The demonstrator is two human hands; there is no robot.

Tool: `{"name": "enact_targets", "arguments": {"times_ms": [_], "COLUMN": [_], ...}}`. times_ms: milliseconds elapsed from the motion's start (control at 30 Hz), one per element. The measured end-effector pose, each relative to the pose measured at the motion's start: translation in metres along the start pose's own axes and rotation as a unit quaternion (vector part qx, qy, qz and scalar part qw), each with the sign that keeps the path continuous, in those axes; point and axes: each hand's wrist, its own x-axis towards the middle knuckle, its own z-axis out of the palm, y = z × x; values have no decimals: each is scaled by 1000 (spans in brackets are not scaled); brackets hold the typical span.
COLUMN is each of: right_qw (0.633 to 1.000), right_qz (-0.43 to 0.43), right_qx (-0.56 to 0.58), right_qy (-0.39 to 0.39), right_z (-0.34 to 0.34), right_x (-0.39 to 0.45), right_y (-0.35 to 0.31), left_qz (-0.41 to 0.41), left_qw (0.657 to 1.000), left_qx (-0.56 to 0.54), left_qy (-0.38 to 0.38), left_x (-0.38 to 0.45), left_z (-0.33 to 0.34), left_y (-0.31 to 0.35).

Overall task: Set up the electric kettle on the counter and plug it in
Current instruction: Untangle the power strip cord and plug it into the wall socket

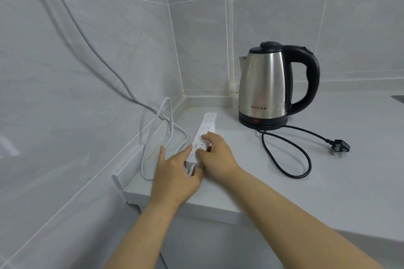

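Note:
A steel electric kettle (265, 82) with a black handle and lid stands on its black base near the corner of the white counter (306, 181). Its black cord (286, 155) loops over the counter, and the plug (340, 146) lies loose at the right. A white power strip (204, 132) lies along the left side of the counter. My left hand (175, 174) holds the strip's near end, where its cable leaves. My right hand (215, 155) grips the strip's right edge, fingers curled over the top.
The strip's white cable (161, 133) coils at the counter's left edge and runs up the grey tiled wall (87, 50). A low white lip borders the counter on the left. A dark object shows at the far right edge (399, 98).

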Motion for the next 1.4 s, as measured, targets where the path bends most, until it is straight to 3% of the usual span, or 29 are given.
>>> {"name": "enact_targets", "arguments": {"times_ms": [333,667,833,1100,1233,1400], "right_qw": [998,998,994,959,916,867], "right_qz": [-18,-3,-70,-239,-329,-351], "right_qx": [-44,60,24,-36,-104,-213], "right_qy": [-41,17,76,149,205,283], "right_z": [-1,0,-5,-41,-77,-132], "right_x": [4,-1,-12,-34,-44,-45], "right_y": [1,6,3,13,15,27], "left_qz": [-31,-12,-24,-44,-54,-63], "left_qw": [995,998,996,997,996,995], "left_qx": [-92,-63,-86,-61,-65,-73], "left_qy": [-15,12,10,1,3,5], "left_x": [6,5,6,7,7,7], "left_z": [11,11,11,14,14,15], "left_y": [-17,-14,-17,-21,-22,-21]}}
